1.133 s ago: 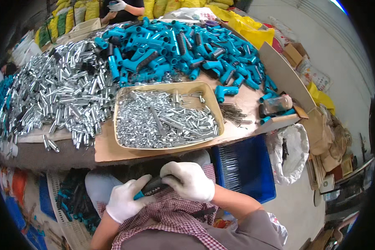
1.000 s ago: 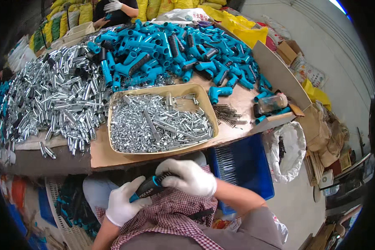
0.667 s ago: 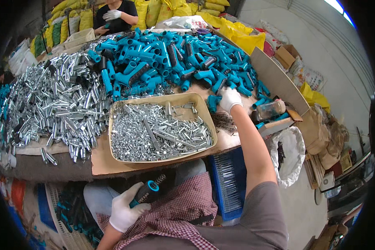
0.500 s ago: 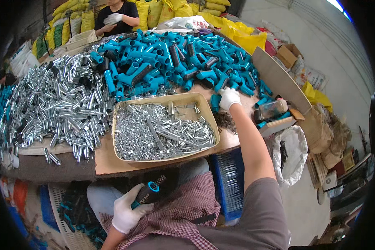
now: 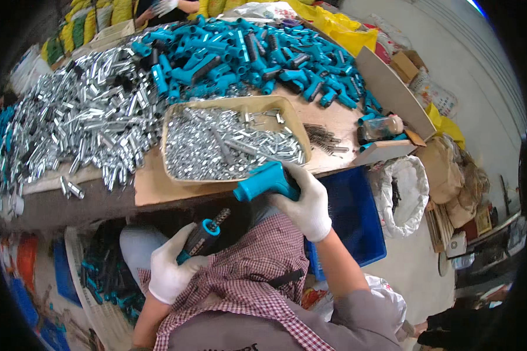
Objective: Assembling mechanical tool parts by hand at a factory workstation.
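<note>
So we're gripping one black handle (image 5: 198,240) with one spring (image 5: 219,218) in our left hand (image 5: 173,267) and pinching one teal housing (image 5: 266,180) in our right hand (image 5: 307,205), by the table's near edge (image 5: 149,192).

Pale lettering on the black-and-teal handle (image 5: 201,238) in the left hand (image 5: 171,268), too small to read here. Dark letters on the grey shirt (image 5: 216,332), cut off by the lower edge. Printed marks, probably characters, on the white sack (image 5: 434,95) near the cardboard box (image 5: 403,67), not legible.
</note>
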`<action>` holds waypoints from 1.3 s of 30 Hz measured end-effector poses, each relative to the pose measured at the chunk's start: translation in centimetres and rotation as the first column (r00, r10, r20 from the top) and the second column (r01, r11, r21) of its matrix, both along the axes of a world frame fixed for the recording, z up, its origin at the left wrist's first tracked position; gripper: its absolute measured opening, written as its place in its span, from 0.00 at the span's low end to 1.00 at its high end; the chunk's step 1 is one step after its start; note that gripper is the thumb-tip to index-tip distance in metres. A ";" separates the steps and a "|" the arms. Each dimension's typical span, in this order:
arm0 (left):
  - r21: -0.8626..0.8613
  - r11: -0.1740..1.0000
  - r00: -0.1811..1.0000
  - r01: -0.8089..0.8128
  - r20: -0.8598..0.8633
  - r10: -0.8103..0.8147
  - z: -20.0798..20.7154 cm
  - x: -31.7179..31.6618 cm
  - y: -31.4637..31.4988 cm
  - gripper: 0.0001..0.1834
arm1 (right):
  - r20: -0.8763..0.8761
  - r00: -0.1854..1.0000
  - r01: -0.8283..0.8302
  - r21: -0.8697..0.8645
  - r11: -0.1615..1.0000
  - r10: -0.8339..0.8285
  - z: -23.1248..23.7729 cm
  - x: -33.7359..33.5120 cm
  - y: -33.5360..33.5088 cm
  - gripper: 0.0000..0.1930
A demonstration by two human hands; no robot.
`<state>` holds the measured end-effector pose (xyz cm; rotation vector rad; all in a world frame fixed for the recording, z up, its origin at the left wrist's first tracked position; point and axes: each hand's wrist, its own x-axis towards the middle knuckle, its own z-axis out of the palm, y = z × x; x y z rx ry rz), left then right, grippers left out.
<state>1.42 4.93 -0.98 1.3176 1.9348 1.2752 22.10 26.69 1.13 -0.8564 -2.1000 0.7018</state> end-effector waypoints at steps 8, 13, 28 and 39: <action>-0.057 0.998 0.999 0.015 -0.040 -0.018 0.9 0.1 -1.8 0.36 | 0.038 0.998 -0.048 0.032 0.998 0.046 0.0 -0.9 -3.4 0.32; -0.055 0.998 1.000 -0.017 -0.023 0.015 1.1 -0.2 -2.8 0.37 | 0.035 0.996 -0.088 0.044 0.995 0.087 0.4 -1.4 -3.8 0.32; -0.199 0.976 0.969 0.089 -0.210 -0.131 0.5 -2.1 -3.6 0.35 | 0.209 0.874 -0.404 -0.188 0.895 0.438 2.7 -2.2 -4.2 0.37; -0.237 0.676 0.585 0.697 0.734 -0.345 -2.1 -5.2 -5.5 0.35 | 0.645 0.455 -0.860 0.498 0.114 0.614 2.9 -4.3 -6.8 0.20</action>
